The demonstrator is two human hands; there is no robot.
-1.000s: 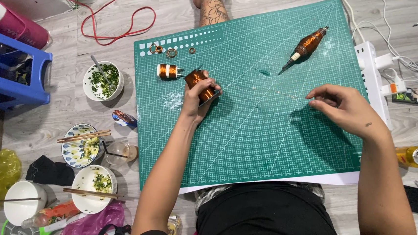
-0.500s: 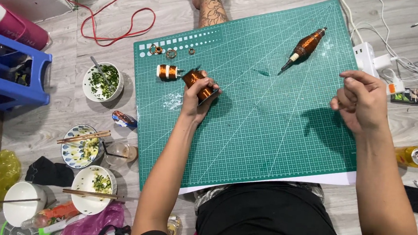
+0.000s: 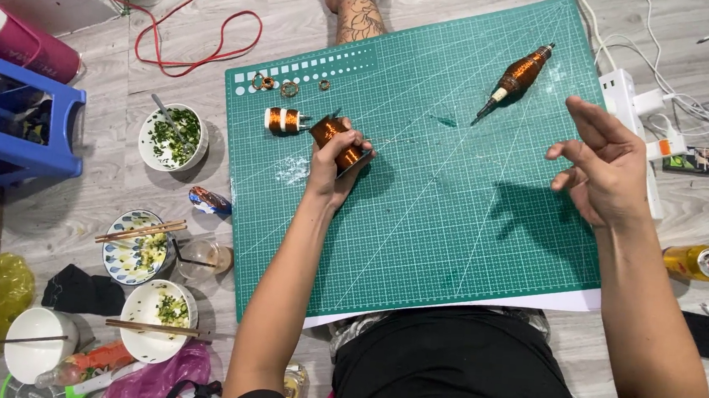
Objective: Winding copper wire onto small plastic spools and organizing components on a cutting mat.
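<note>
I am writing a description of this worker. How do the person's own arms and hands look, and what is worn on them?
Both arms are bare along all that shows; no sleeves appear in view. The left hand and the right hand wear no gloves. I see no watch, bracelet or ring on either, and no markings on the arms.

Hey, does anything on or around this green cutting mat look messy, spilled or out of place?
Yes. A whitish powdery smear marks the green cutting mat beside the left hand. Used food bowls with chopsticks crowd the floor left of it, and a yellow drink can lies on its side.
</note>
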